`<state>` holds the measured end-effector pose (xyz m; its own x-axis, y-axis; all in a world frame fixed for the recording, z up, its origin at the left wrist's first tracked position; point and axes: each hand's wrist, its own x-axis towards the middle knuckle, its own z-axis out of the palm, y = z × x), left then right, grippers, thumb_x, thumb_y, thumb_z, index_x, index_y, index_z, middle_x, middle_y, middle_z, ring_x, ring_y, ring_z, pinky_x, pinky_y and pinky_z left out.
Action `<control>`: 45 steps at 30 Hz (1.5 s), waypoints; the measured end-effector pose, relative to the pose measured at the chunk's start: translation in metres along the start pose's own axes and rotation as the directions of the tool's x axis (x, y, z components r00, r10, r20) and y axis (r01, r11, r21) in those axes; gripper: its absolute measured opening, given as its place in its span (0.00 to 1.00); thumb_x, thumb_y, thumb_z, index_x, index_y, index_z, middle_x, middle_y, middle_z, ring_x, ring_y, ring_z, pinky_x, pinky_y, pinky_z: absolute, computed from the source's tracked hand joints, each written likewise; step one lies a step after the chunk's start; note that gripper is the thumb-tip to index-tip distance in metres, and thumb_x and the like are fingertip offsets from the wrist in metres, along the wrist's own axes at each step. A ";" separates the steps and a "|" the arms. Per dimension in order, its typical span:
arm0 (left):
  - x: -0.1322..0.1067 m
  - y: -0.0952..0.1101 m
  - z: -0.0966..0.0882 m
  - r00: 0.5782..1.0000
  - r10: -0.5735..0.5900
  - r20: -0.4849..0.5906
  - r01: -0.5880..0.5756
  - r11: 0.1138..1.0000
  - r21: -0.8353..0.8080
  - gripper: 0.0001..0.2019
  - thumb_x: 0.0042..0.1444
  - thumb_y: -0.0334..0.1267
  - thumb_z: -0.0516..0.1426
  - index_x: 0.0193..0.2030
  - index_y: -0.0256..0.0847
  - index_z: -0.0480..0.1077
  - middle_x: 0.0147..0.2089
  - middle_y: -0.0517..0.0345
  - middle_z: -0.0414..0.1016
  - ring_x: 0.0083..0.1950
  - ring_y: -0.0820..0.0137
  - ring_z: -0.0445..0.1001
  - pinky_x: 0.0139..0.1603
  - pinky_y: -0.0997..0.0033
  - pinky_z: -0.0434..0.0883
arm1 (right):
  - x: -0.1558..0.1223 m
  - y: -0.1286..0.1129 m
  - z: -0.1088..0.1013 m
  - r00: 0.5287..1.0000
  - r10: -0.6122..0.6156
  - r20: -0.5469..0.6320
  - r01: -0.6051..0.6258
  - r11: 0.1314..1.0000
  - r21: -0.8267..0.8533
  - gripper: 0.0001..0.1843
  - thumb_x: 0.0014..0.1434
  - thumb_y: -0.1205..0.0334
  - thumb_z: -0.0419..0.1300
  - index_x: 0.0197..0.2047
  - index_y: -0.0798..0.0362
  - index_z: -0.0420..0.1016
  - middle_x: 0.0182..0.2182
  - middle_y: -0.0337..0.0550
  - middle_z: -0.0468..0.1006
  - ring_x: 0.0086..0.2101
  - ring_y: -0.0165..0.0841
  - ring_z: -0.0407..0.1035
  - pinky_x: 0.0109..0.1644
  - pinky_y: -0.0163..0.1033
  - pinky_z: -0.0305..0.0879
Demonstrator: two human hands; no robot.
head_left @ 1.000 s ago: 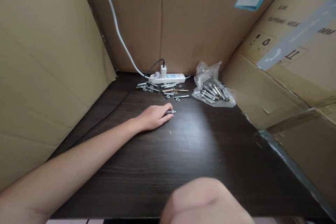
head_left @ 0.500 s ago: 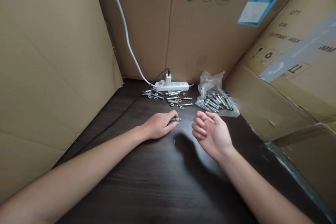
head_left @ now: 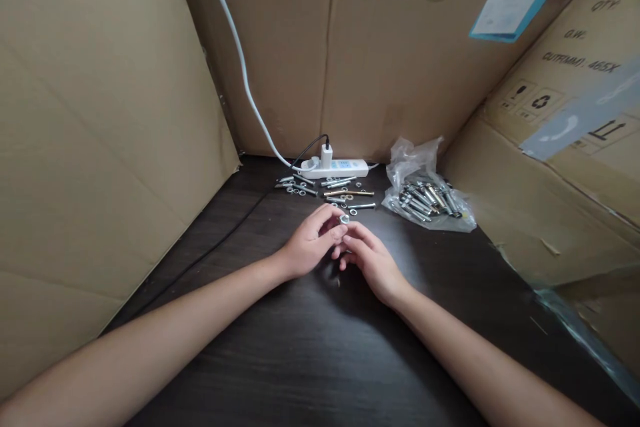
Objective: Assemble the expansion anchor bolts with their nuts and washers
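My left hand (head_left: pixel 313 240) is closed around a metal expansion bolt (head_left: pixel 344 219), whose nut end shows past the thumb and forefinger. The rest of its shaft is hidden by the fingers. Coming in from the right, my right hand (head_left: pixel 373 263) has its fingers bent and its fingertips against the left thumb, just below the bolt's end. Whatever those fingertips pinch is hidden. Beyond both hands lie loose bolts (head_left: pixel 363 206) and washers (head_left: pixel 353 212) on the dark table (head_left: pixel 300 353).
A white power strip (head_left: pixel 345 168) with a plugged-in charger stands behind the loose hardware. To its right lies a clear plastic bag (head_left: pixel 413 153) of bolts. A black cable (head_left: pixel 220 237) crosses the table on the left. Cardboard boxes (head_left: pixel 280 47) wall in the left, back and right.
My right hand has moved left and turned over, bringing its fingertips to the bolt's end. My left hand has tilted the bolt's end upward. The view has shifted slightly.
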<state>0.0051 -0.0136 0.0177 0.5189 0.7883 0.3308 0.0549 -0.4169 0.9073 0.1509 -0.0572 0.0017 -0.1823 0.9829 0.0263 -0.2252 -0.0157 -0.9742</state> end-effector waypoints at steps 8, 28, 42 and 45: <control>0.003 -0.002 -0.001 0.986 -0.165 0.018 0.163 0.945 -0.283 0.10 0.60 0.44 0.51 0.40 0.39 0.63 0.30 0.63 0.62 0.29 0.76 0.62 0.32 0.76 0.63 | -0.003 0.003 -0.014 0.977 -0.213 -0.002 0.172 0.791 -0.587 0.12 0.62 0.53 0.53 0.34 0.53 0.69 0.23 0.35 0.67 0.24 0.27 0.60 0.29 0.33 0.56; 0.000 -0.020 -0.007 0.999 0.045 -0.021 -0.037 0.958 0.284 0.07 0.64 0.39 0.44 0.43 0.41 0.60 0.35 0.60 0.63 0.35 0.73 0.63 0.40 0.73 0.63 | -0.001 0.005 -0.023 0.972 -0.237 -0.005 0.170 0.711 -0.682 0.18 0.64 0.52 0.49 0.26 0.51 0.65 0.19 0.35 0.63 0.23 0.29 0.58 0.28 0.34 0.51; -0.002 -0.019 -0.009 0.994 0.110 0.000 -0.103 0.926 0.363 0.04 0.62 0.36 0.48 0.42 0.40 0.59 0.37 0.59 0.65 0.37 0.73 0.65 0.41 0.71 0.64 | 0.019 -0.022 -0.087 0.813 -0.568 0.127 0.280 0.190 -0.941 0.10 0.61 0.58 0.54 0.39 0.51 0.74 0.35 0.49 0.73 0.39 0.40 0.66 0.45 0.44 0.62; -0.001 -0.018 -0.011 0.996 0.087 0.030 -0.092 0.902 0.422 0.05 0.62 0.37 0.48 0.36 0.40 0.60 0.34 0.60 0.64 0.35 0.72 0.64 0.39 0.71 0.62 | 0.025 -0.033 -0.150 0.716 -0.696 -0.050 0.014 0.086 -0.996 0.13 0.60 0.57 0.54 0.38 0.55 0.75 0.35 0.52 0.74 0.37 0.41 0.67 0.45 0.45 0.62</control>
<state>-0.0053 -0.0017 0.0038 0.5470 0.7348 0.4009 0.3617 -0.6394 0.6784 0.2976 -0.0048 0.0009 0.0740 0.7241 0.6858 0.9314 0.1956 -0.3071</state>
